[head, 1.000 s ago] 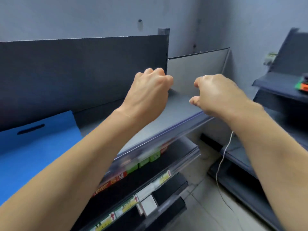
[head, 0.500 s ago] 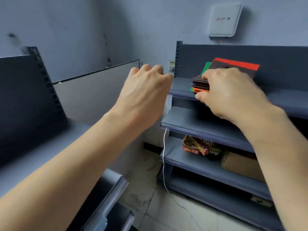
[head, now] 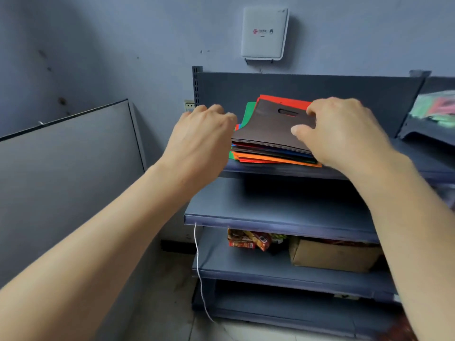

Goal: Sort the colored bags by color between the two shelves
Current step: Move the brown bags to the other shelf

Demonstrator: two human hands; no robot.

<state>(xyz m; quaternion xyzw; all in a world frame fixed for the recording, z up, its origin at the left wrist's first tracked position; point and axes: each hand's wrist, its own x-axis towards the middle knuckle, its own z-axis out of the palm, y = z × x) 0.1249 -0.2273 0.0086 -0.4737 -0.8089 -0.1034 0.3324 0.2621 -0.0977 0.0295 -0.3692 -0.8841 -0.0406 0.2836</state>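
Left hand [head: 199, 141] beside bag stack [head: 270, 155], fingertips hidden; right hand [head: 342, 134] over brown bag [head: 268, 126]; either grasp impossible to tell.

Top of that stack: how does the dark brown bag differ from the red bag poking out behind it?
Colour: the dark brown flat bag is dull and dark, while the red flat bag is bright. Pose: the brown bag lies on top with most of its face showing, and the red bag shows only a strip behind it. A handle slot shows on the brown bag, none on the red. Both are flat bags on the same grey top shelf.
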